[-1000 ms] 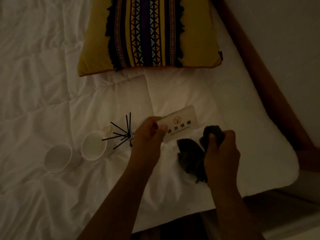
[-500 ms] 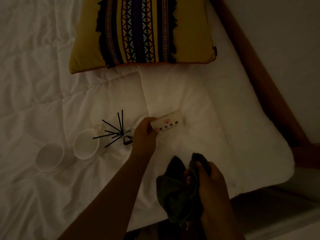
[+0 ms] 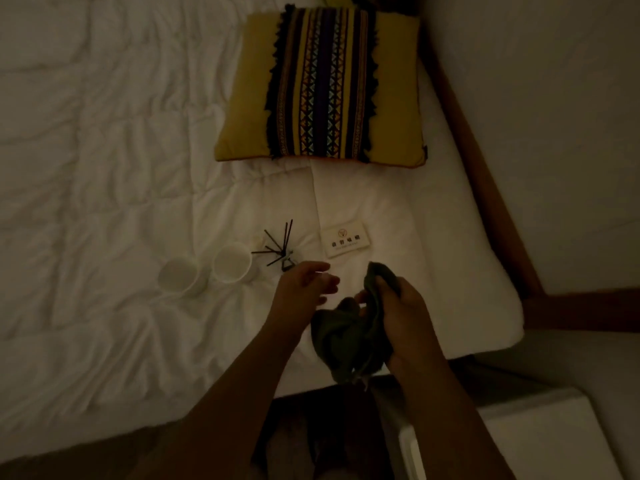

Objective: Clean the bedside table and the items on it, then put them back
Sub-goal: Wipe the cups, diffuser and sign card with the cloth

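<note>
Currently we stand between items: the small white printed card [image 3: 347, 238] lies on the white quilt [image 3: 138, 202]. Our left hand [image 3: 304, 285] hovers empty, fingers [image 3: 325, 282] loosely spread; our right hand [image 3: 405, 313] clutches the dark green cloth [image 3: 346, 337]. Next, we likely pick another item.

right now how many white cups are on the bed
2. The left cup is on the white bedding. The right cup is close beside it, next to the black sticks. The light is dim, but none seems hidden.

A yellow striped cushion [image 3: 322, 88] lies on a rumpled white duvet [image 3: 104, 150] beside the wooden frame [image 3: 483, 188].
</note>
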Demonstrator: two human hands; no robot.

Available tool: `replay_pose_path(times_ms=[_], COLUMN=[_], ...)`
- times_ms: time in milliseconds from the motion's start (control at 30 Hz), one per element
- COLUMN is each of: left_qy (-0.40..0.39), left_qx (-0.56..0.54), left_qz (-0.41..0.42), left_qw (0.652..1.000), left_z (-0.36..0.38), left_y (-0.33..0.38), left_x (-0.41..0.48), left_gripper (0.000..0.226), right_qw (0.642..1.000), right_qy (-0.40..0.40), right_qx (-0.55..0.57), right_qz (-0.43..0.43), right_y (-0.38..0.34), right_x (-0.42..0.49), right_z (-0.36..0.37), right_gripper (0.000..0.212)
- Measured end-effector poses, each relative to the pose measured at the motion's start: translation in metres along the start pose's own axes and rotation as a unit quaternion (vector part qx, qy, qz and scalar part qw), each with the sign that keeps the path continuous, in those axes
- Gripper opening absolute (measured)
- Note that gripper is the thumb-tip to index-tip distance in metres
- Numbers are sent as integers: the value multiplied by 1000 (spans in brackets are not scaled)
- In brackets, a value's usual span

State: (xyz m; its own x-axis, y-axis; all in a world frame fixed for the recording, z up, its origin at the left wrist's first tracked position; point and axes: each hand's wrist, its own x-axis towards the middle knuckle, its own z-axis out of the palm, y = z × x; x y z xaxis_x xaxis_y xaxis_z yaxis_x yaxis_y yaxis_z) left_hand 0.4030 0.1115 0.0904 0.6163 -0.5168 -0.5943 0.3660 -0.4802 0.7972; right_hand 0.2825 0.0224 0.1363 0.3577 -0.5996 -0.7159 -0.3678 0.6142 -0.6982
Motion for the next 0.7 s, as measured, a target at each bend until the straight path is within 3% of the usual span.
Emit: replay_pose_path(times_ms=[167, 367, 467, 567, 700], left_qy=[-41, -74, 6, 132, 308], left_qx=[-5, -23, 15, -3, -5], left_qz=[5, 29, 31, 8, -26], left_qw=[999, 997, 999, 991, 951], left_z=[-37, -126, -178, -241, -325], left_y=[30, 38, 29, 9, -36], left_x=[-91, -203, -248, -301, -388], left_gripper=[26, 48, 34, 28, 15], right_qw=[999, 983, 960, 921, 820], right_qy=[-51, -184, -263, -350, -467], right_qx=[-11, -15, -90, -172, -329], right_qz=[-9, 8, 16, 12, -44], right_y=[-25, -42, -33, -12, 34], right_x=[-63, -138, -173, -218, -294], right_z=[29, 99, 148, 211, 310], right_gripper=[19, 19, 34, 35, 30])
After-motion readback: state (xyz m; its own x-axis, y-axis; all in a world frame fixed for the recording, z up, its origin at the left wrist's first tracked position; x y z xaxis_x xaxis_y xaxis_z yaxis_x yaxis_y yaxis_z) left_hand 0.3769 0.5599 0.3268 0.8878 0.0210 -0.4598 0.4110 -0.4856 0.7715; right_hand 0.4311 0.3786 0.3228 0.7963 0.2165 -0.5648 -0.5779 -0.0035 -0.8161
